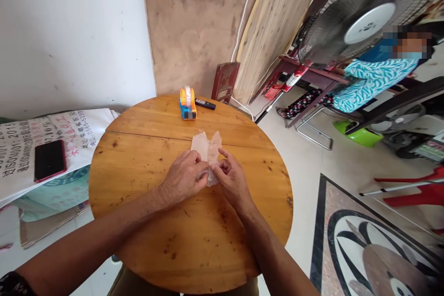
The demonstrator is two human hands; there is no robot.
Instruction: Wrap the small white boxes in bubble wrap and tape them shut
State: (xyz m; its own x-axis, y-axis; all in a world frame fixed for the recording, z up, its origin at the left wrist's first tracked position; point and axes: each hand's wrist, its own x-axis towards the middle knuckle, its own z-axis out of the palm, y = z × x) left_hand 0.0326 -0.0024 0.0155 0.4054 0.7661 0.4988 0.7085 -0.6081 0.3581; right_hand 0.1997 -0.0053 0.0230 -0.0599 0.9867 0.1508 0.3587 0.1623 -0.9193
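A thin, crumpled translucent plastic bag [207, 147] lies on the round wooden table [149, 222], near its middle. My left hand [183, 176] pinches the bag's near left edge with closed fingers. My right hand [231, 178] pinches the near right edge, its index finger stretched along the plastic. The two hands almost touch at the bag's lower end. The bag's far end is spread in two flaps on the wood.
An orange and blue tape dispenser [188, 102] and a small black device [205, 104] sit at the table's far edge. A phone [50, 160] lies on printed sacks at the left. A big fan [364, 14], a seated person [374, 78] and furniture are at the right.
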